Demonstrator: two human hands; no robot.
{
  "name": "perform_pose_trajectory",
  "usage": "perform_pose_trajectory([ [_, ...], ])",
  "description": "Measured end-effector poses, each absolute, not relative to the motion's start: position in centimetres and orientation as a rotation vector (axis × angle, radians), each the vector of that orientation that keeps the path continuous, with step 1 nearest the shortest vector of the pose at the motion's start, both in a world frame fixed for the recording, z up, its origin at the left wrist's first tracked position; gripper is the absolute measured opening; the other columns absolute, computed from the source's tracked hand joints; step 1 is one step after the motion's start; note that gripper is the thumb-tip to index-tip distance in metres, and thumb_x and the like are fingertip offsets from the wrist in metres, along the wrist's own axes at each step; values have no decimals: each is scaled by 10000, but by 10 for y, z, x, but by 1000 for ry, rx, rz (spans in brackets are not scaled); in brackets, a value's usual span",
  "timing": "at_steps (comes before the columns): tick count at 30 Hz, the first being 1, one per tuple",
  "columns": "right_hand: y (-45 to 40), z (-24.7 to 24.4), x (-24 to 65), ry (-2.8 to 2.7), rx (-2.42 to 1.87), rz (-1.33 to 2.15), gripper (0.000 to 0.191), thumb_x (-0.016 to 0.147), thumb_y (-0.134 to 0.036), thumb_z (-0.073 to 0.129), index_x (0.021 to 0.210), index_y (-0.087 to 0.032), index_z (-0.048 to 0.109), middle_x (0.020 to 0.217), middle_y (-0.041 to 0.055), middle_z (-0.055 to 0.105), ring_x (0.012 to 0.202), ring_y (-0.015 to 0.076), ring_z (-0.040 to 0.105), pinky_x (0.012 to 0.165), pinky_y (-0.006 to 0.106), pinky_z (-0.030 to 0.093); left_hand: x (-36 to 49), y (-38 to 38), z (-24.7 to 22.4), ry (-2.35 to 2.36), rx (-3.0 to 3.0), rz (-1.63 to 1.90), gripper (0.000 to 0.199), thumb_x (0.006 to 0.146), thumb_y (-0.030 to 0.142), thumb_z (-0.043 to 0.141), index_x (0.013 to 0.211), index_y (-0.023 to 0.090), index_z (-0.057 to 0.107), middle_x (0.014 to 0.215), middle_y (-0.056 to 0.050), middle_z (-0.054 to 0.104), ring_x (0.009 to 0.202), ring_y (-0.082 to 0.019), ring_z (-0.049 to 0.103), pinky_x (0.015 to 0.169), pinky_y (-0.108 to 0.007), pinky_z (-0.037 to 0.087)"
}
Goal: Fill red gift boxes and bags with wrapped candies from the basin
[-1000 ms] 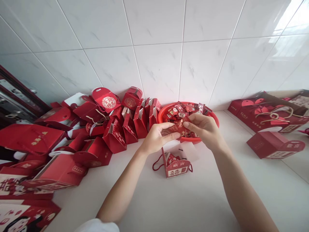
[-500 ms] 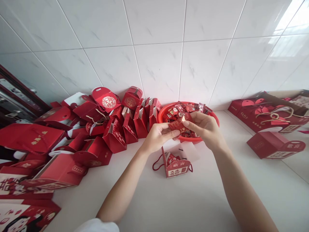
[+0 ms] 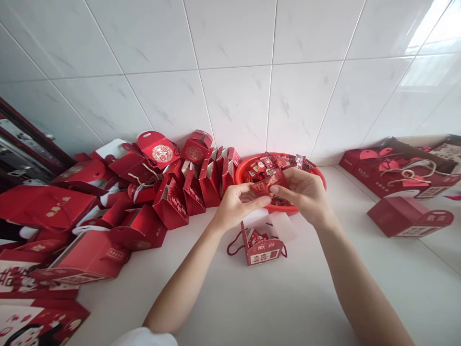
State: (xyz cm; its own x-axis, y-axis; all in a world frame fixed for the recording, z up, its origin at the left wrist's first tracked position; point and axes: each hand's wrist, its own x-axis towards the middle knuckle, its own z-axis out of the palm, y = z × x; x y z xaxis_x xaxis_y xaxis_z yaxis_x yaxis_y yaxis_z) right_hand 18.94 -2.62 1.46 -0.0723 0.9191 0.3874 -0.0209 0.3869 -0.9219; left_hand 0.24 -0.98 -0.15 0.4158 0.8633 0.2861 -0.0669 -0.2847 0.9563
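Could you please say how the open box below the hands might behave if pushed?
The box looks like thin card, so probably light and easily dented. Its open top suggests the packets inside could shift.

And the wrapper gleams like foil! The open box shows smooth, matt card with a cord handle; the basin looks like slick plastic, the wall tiles shine, glazed and reflective, the sleeve is matt cloth.
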Motion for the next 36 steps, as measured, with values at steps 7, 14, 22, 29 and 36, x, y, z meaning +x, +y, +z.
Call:
perform_pose_trajectory([
  [7, -25, 16, 192, -1454, -801, 1110, 312, 737, -443, 853, 870, -202, 706, 918, 59, 721, 878, 224, 690, 774, 355, 579, 3, -10, -1, 644, 1522, 1161, 352, 749, 323, 839, 1070, 188, 785, 1103, -84, 783, 1074, -266, 724, 948, -364, 578],
  [14, -25, 14, 194, -1528, -872, 1100, 396, 724, -571, 824, 813, -202, 711, 768, 44, 690, 777, 222, 674, 636, 328, 564, 2, -12, 3, 713, 1521, 1199, 362, 689, 355, 874, 996, 176, 805, 885, -71, 799, 827, -231, 747, 787, -350, 609],
  [22, -23, 12, 194, -1569, -889, 1028, 439, 726, -603, 805, 755, -183, 684, 663, 23, 619, 645, 167, 602, 533, 283, 500, 1, -10, 2, 764, 1542, 1180, 388, 685, 407, 867, 961, 141, 804, 866, -90, 789, 701, -189, 695, 629, -312, 587],
  [29, -27, 18, 192, -1570, -887, 969, 389, 785, -570, 769, 744, -200, 657, 733, 31, 625, 703, 181, 604, 598, 307, 508, -7, -9, 4, 792, 1683, 983, 422, 756, 424, 813, 1087, 166, 773, 972, -89, 782, 834, -208, 713, 766, -329, 576],
  [36, -26, 17, 207, -1769, -1060, 711, 233, 859, -406, 707, 774, -189, 699, 740, 27, 663, 679, 173, 602, 606, 296, 476, -35, -12, 13, 1267, 2208, 406, 291, 819, 439, 704, 979, 203, 762, 1143, -100, 684, 1025, -264, 661, 891, -365, 507],
])
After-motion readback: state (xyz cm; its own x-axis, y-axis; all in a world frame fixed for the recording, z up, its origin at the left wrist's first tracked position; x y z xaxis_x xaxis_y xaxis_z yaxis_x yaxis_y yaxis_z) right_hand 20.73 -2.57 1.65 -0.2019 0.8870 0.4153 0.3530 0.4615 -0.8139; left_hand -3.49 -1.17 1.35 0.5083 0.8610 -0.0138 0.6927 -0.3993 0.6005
